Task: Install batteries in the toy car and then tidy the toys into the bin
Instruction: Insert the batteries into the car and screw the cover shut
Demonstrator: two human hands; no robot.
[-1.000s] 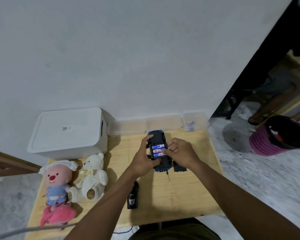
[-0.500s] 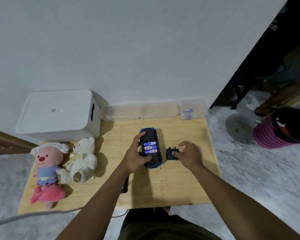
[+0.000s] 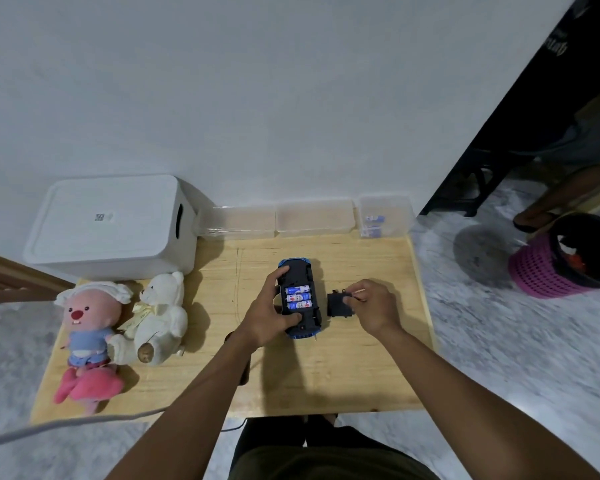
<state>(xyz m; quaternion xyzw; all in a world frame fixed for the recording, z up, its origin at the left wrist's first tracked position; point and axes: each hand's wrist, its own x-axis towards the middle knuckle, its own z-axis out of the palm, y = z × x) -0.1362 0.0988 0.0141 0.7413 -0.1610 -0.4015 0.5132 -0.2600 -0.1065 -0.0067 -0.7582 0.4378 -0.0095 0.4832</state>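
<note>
- The left hand (image 3: pixel 269 315) clamps the overturned blue plastic toy car (image 3: pixel 300 299) on the wooden counter (image 3: pixel 361 368), three batteries (image 3: pixel 298 298) showing in its open bay.
- The right hand (image 3: pixel 374 306) pinches the small black battery cover (image 3: pixel 338 304) just beside the car.
- Both look light, rigid and smooth; the cover is best held by its edges.
- The plush toys (image 3: pixel 125 323) are soft, and the white lidded bin (image 3: pixel 111 226) stands behind them.

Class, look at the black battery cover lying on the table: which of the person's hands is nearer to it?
Right. The right hand has its fingers at the battery cover; the left hand grips the toy car beside it.
</note>
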